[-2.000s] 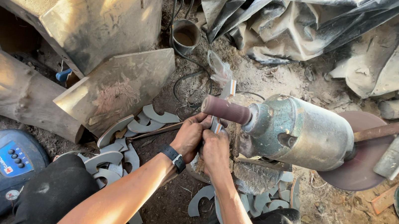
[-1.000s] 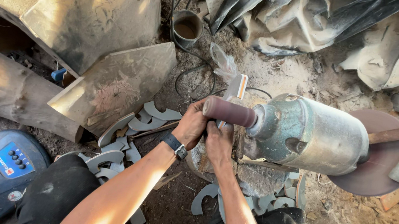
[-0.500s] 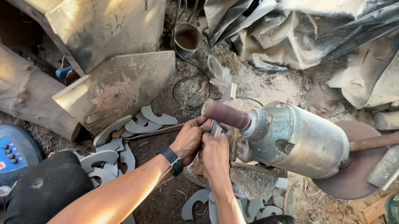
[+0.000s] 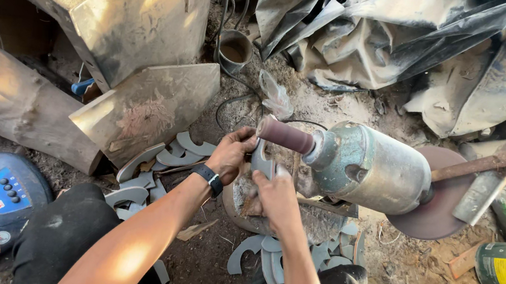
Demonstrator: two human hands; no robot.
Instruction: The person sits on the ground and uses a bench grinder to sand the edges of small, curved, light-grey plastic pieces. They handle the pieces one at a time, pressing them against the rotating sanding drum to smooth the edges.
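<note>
We grip a curved grey metal piece [image 4: 262, 159] with both hands, left hand [image 4: 231, 154] and right hand [image 4: 276, 192] clamped on its ends, steadying it against the brown sanding drum [image 4: 285, 135] of the grey motor [image 4: 367, 166].

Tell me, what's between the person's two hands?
In the head view, a curved grey metal piece sits between the left hand and the right hand. Both hands grip it, holding it just under the brown sanding drum.
</note>
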